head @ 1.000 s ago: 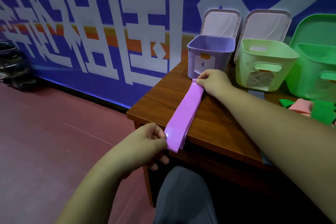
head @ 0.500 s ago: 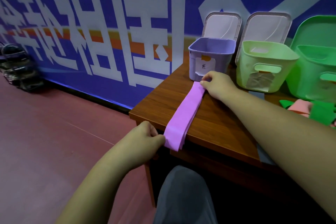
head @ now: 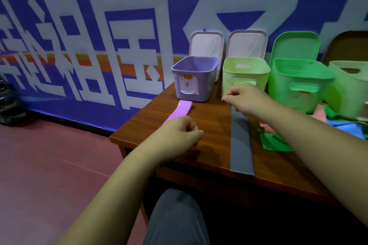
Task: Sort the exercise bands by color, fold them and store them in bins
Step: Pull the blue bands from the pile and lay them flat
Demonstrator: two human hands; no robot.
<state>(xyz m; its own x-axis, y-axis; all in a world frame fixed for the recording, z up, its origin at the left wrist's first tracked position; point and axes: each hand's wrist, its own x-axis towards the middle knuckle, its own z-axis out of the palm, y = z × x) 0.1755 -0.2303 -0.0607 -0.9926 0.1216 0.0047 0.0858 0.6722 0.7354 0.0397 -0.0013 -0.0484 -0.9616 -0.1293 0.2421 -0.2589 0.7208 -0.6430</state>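
Observation:
A purple band (head: 180,110) lies flat on the wooden table (head: 211,123), its far end just in front of the purple bin (head: 194,77). My left hand (head: 182,133) is closed in a fist over the band's near part, which is hidden under it. My right hand (head: 246,98) hovers off the band in front of the light green bin (head: 245,73), fingers curled with nothing seen in them. A grey band (head: 241,145) lies straight on the table below my right wrist.
A green bin (head: 298,83) and a pale bin (head: 350,85) stand further right, with lids leaning on the wall behind the bins. Green (head: 274,141), pink and blue (head: 348,131) bands are piled at the right. My knee is below the table's front edge.
My left hand has carried the band's near end from beyond the table edge forward onto the table. My right hand has let go of the far end and moved right.

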